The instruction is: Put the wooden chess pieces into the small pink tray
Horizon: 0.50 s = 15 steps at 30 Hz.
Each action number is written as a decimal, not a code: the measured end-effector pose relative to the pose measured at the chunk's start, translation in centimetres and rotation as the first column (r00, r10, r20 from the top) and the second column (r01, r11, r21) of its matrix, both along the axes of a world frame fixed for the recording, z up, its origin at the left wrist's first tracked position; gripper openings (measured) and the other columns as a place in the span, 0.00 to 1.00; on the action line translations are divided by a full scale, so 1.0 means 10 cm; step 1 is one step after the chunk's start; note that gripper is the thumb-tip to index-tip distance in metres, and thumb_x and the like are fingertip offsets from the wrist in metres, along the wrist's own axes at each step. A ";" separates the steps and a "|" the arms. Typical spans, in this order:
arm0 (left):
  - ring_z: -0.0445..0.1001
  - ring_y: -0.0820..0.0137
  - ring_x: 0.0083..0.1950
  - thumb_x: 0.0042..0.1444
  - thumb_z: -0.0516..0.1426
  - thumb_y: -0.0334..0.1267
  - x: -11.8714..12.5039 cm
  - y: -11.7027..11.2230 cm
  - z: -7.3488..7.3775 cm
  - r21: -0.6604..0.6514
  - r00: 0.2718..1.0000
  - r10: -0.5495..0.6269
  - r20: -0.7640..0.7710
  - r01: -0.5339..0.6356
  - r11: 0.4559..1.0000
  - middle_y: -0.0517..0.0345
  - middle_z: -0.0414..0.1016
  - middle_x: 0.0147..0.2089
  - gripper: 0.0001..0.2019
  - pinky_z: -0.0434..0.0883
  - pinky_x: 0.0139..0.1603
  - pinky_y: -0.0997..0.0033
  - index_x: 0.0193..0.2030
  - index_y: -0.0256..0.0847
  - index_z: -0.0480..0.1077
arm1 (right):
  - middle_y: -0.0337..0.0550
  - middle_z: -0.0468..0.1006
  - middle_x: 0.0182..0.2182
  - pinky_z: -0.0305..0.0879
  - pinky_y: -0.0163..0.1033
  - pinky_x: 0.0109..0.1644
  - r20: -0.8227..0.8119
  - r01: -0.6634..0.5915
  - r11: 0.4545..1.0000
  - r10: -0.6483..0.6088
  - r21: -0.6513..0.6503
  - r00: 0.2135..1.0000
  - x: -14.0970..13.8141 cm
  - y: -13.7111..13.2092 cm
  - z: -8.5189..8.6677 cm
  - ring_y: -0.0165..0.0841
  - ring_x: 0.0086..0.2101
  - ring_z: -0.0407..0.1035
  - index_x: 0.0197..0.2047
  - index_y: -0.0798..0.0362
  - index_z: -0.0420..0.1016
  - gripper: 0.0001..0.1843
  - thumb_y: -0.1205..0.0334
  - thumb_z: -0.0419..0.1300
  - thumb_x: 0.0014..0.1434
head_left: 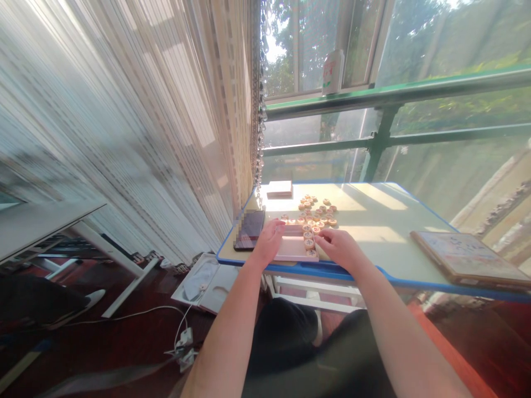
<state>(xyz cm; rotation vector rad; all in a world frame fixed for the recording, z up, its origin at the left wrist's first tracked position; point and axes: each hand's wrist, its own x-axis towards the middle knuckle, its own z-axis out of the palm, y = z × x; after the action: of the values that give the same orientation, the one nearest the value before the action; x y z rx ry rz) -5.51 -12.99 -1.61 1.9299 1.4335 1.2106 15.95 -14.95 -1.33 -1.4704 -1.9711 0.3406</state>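
A shallow light wooden box [292, 256] lies near the front edge of the table, with a column of round Chinese chess pieces [308, 244] along its right end. My left hand [269, 240] holds the box's left side, its fingers reaching towards the far corner. At the right end, my right hand [338, 246] has its fingers bent in against the column of pieces. Whether a piece is between those fingertips is hidden. Beyond the box, several loose Chinese chess pieces [319, 211] are scattered on the tabletop.
The blue-edged table [373, 221] carries a dark tablet [250, 229] at left, a small pale box [279, 189] at the back and a framed board [468, 257] at right. A can [332, 72] stands on the green railing. An open white case [207, 283] and cables are below left.
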 end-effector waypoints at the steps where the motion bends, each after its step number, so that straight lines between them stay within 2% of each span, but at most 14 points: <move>1: 0.64 0.66 0.61 0.61 0.47 0.44 0.01 -0.01 0.00 -0.006 1.000 0.005 0.007 -0.005 1.000 0.49 0.68 0.57 0.16 0.58 0.63 0.64 0.47 0.40 0.70 | 0.40 0.72 0.20 0.54 0.35 0.29 0.002 0.002 1.000 -0.002 0.001 1.000 0.00 0.00 -0.01 0.32 0.25 0.64 0.26 0.52 0.73 0.17 0.52 0.50 0.57; 5: 0.58 0.64 0.64 0.63 0.43 0.48 0.04 -0.05 0.01 0.015 0.996 -0.027 -0.086 0.028 0.999 0.44 0.64 0.60 0.21 0.52 0.67 0.62 0.52 0.37 0.67 | 0.40 0.72 0.20 0.55 0.35 0.29 0.004 -0.004 0.998 0.003 0.061 1.000 -0.03 -0.05 -0.03 0.32 0.24 0.64 0.27 0.52 0.73 0.16 0.53 0.50 0.58; 9: 0.52 0.63 0.68 0.63 0.39 0.52 0.09 -0.07 0.00 -0.028 0.971 -0.081 -0.223 0.077 0.997 0.47 0.61 0.64 0.25 0.47 0.69 0.58 0.56 0.40 0.65 | 0.37 0.68 0.17 0.56 0.35 0.29 -0.126 0.091 0.977 -0.067 0.193 0.990 0.02 -0.03 0.10 0.30 0.20 0.61 0.35 0.53 0.75 0.16 0.54 0.50 0.58; 12: 0.53 0.62 0.67 0.63 0.38 0.54 0.12 -0.04 0.01 -0.059 0.958 -0.103 -0.269 0.090 0.994 0.46 0.60 0.64 0.28 0.48 0.68 0.56 0.58 0.40 0.63 | 0.36 0.67 0.17 0.57 0.35 0.29 -0.100 0.161 0.971 -0.145 0.175 0.984 0.13 0.28 0.26 0.30 0.21 0.62 0.37 0.53 0.75 0.13 0.59 0.51 0.55; 15: 0.53 0.61 0.67 0.61 0.41 0.57 0.11 -0.03 0.02 -0.077 0.964 -0.103 -0.245 0.087 0.993 0.45 0.60 0.64 0.29 0.48 0.68 0.56 0.58 0.39 0.62 | 0.42 0.73 0.24 0.60 0.37 0.34 0.024 0.205 0.964 -0.212 0.169 0.977 0.29 0.79 0.28 0.33 0.27 0.66 0.35 0.54 0.76 0.12 0.64 0.52 0.51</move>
<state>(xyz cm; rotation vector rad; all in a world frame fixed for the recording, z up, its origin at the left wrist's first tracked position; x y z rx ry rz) -4.40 -13.26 -1.46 2.1372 1.4621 0.8916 18.87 -7.10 1.49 -1.5693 -1.8070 0.0526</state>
